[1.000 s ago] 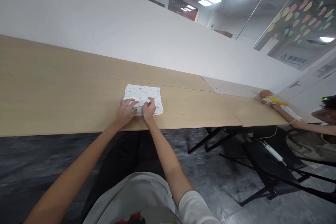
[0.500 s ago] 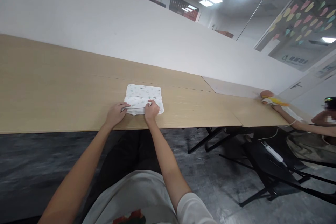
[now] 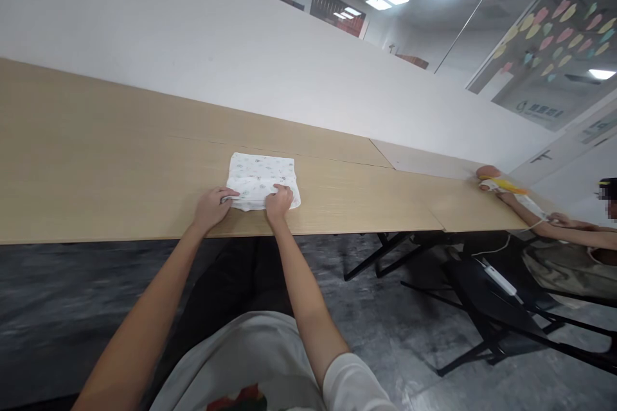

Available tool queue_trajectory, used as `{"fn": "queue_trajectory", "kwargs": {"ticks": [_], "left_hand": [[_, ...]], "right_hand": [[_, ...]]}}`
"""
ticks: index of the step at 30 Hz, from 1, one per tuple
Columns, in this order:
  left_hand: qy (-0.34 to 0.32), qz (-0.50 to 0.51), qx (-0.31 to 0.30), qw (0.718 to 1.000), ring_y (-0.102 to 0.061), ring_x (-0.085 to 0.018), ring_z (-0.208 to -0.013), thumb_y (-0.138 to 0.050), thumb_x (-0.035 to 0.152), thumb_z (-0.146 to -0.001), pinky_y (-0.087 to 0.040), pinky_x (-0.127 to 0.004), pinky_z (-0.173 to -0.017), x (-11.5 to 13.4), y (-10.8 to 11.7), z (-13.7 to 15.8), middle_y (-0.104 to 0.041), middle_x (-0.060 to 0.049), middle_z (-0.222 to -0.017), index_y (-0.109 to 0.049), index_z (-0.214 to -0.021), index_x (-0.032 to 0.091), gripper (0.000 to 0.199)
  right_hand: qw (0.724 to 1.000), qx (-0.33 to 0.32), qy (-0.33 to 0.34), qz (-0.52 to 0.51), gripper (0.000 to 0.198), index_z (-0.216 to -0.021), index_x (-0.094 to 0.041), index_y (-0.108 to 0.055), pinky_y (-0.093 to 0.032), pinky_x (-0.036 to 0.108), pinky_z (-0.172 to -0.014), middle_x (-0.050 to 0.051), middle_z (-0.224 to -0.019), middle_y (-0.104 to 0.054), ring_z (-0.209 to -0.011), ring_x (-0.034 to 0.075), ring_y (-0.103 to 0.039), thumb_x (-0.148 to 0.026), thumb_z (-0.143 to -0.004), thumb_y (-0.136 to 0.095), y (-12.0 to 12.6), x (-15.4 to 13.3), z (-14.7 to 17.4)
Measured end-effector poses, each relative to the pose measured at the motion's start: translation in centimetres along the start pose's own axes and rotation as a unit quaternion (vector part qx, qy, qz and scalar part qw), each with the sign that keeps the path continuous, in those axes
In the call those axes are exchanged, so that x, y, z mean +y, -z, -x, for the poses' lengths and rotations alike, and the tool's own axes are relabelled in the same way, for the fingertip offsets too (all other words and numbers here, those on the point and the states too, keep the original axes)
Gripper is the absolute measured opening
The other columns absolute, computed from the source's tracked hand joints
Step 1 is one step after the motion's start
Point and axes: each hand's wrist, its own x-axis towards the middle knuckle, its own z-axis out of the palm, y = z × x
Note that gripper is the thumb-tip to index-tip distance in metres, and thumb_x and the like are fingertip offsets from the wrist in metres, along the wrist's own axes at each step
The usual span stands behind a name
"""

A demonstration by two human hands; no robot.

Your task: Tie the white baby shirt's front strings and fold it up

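A white cloth (image 3: 263,172) with a small scattered print lies flat on the table in front of me, with a fold running across its near part. My left hand (image 3: 212,207) is at the near left corner, thumb and fingers closed on the end of the fold. On the right part of that fold rests my right hand (image 3: 279,202), its fingers curled down and gripping the fabric. The undersides of the fingers are hidden, and both wrists lie close to the table's front edge.
The long light wood table (image 3: 120,160) runs along a white wall (image 3: 193,45). At the far right, another person's arm (image 3: 530,218) reaches to a yellow and orange item (image 3: 506,185) on the table. A black folding chair (image 3: 491,295) carrying a white power strip (image 3: 501,281) stands below.
My hands and the cloth stay almost in place; the right fingers press slightly flatter on the fold. At the far right, the other person's second hand has come forward toward the table.
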Motion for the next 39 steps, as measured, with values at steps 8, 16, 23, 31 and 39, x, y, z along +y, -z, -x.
{"fn": "queue_trajectory", "kwargs": {"ticks": [8,16,23,31,39], "left_hand": [[0.008,0.013,0.009,1.000,-0.063,-0.027,-0.113,-0.041,0.031,-0.079,-0.046,-0.041,-0.107,0.4,0.1,0.1,-0.072,-0.009,-0.116,-0.077,-0.098,0.019,0.043],[0.016,-0.005,0.015,1.000,-0.063,-0.028,-0.112,-0.043,0.033,-0.077,-0.046,-0.041,-0.107,1.2,0.4,0.2,-0.073,-0.008,-0.112,-0.078,-0.097,0.021,0.042],[0.021,0.021,-0.006,1.000,-0.063,-0.029,-0.115,-0.043,0.031,-0.072,-0.045,-0.042,-0.109,1.9,1.4,0.5,-0.072,-0.009,-0.119,-0.076,-0.107,0.019,0.050],[-0.021,0.082,-0.034,0.996,-0.059,-0.027,-0.123,-0.044,0.025,-0.068,-0.041,-0.042,-0.114,-1.2,3.6,0.0,-0.069,-0.008,-0.129,-0.074,-0.112,0.014,0.054],[-0.085,0.021,-0.094,0.992,-0.060,-0.028,-0.115,-0.037,0.058,-0.086,-0.045,-0.044,-0.107,-1.9,3.9,-1.2,-0.066,-0.012,-0.128,-0.079,-0.102,0.021,0.058]], "right_hand": [[0.999,0.013,-0.036,-0.029,0.034,-0.104,-0.014,-0.075,-0.041,0.052,-0.103,0.017,-0.110,-0.068,-0.113,0.034,-0.059,-0.008,-0.081,-0.051,0.1,-0.3,-0.2],[0.999,0.009,-0.013,-0.040,0.041,-0.109,-0.014,-0.071,-0.035,0.058,-0.105,0.021,-0.119,-0.060,-0.123,0.038,-0.050,-0.001,-0.075,-0.053,-0.4,0.4,-0.2],[0.997,0.039,0.055,-0.039,0.039,-0.116,-0.015,-0.067,-0.034,0.043,-0.111,0.015,-0.125,-0.062,-0.125,0.026,-0.052,-0.004,-0.085,-0.044,2.2,-0.7,0.0],[0.989,-0.053,0.137,0.005,0.038,-0.102,-0.012,-0.073,-0.046,0.032,-0.098,0.012,-0.106,-0.073,-0.101,0.020,-0.064,0.001,-0.085,-0.041,8.7,3.8,-5.7],[0.949,-0.192,0.241,0.058,0.048,-0.095,-0.018,-0.080,-0.047,0.034,-0.103,0.010,-0.111,-0.071,-0.109,0.020,-0.063,0.011,-0.078,-0.045,8.2,6.9,-5.4]]}}
